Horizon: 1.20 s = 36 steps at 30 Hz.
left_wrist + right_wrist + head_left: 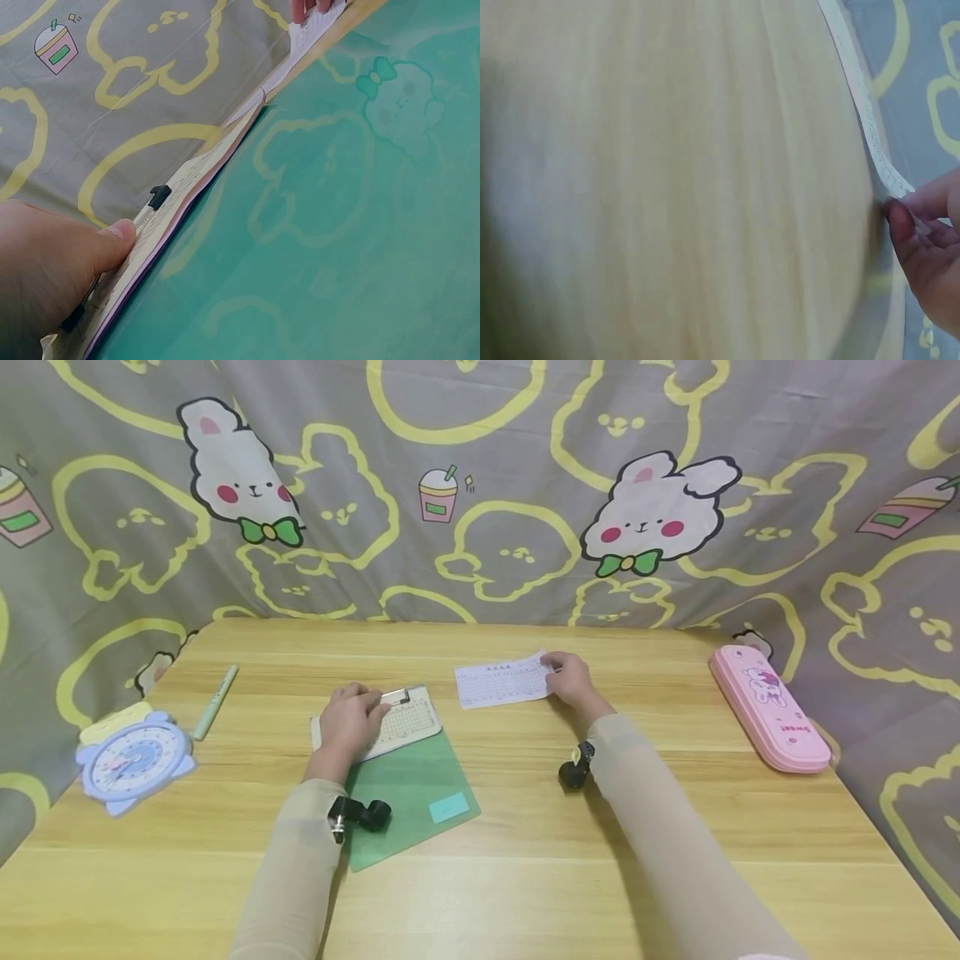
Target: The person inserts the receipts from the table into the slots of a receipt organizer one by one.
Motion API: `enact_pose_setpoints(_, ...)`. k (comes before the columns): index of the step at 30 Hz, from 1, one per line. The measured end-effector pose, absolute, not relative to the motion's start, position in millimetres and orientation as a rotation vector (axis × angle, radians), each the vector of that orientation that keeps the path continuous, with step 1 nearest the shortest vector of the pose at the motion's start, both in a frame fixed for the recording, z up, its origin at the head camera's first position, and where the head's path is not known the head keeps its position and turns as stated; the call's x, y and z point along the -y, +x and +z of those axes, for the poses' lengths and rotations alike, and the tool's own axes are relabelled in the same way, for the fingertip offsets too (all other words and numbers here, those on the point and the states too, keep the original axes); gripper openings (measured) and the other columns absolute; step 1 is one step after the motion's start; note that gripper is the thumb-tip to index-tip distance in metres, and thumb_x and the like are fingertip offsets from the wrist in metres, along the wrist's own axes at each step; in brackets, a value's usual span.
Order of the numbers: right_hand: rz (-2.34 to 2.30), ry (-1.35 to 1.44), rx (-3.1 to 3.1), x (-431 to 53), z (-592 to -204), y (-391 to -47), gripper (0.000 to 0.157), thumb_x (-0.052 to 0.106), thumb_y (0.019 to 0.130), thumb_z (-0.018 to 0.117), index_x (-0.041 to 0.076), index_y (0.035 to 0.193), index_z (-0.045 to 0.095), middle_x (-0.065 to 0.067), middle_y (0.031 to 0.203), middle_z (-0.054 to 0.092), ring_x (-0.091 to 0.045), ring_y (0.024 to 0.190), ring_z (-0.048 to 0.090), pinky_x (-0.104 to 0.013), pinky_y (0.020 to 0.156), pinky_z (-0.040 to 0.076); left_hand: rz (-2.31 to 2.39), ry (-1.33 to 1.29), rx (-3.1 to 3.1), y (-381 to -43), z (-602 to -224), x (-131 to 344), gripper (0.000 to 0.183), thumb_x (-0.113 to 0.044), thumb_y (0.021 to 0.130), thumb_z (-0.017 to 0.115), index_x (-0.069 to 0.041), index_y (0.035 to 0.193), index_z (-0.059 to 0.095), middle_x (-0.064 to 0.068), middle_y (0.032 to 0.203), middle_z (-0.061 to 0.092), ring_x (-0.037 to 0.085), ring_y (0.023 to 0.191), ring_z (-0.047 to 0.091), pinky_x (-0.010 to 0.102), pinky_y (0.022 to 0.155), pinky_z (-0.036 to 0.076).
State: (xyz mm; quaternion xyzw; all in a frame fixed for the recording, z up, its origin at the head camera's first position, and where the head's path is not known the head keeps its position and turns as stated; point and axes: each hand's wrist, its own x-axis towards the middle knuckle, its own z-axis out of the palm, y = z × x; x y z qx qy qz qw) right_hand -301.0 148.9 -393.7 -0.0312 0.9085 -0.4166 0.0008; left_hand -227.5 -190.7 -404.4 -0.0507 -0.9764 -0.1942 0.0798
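In the head view, my left hand (pixel 348 722) lies over a small cream clipboard (pixel 429 712) holding a sheet printed with a grid. Its thumb (pixel 120 241) presses at the metal clip (pixel 159 196), which has black ends; the other fingers' tips are hidden. Under the clipboard's lower part is a glossy green board (pixel 420 772) with a light blue label (pixel 448 807). To the right, my right hand (pixel 570 679) pinches a white printed slip (pixel 498 685) by its right end between thumb and fingers. The slip's right end lifts and bends at the fingertips in the right wrist view.
A blue toy clock (pixel 138 760) lies at the table's left, with a pale yellow item (pixel 112 724) behind it and a light green pen (pixel 216 702) beside it. A pink pencil case (pixel 768 710) stands far right. A patterned curtain (pixel 510 468) hangs behind the table.
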Motion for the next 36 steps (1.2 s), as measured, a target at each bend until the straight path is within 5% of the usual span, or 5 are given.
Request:
enact_pose_setpoints(13,-1.672,-0.091,-2.565,-165,-376,-285,0.036,-0.008,0.077,0.049,-0.006,0.113,0.053,-0.022,0.103,0.052,-0.017,0.074,0.049,-0.022,0.058,0.043,-0.597,-0.131,2.926,-228,-404,189,0.040,-0.033,0.087,0.049,-0.008,0.118,0.053,0.010,0.108,0.048,0.026,0.093,0.039,0.041,0.074,0.036)
enact_pose_setpoints(36,-1.474,-0.518,-2.415,-104,-382,-254,0.028,-0.001,0.077,0.056,0.000,0.104,0.061,-0.013,0.101,0.058,-0.015,0.075,0.054,-0.024,0.062,0.045,-0.690,-0.155,2.944,-226,-398,193,0.040,-0.029,0.089,0.044,-0.005,0.119,0.052,0.012,0.113,0.045,0.028,0.099,0.036,0.044,0.079,0.033)
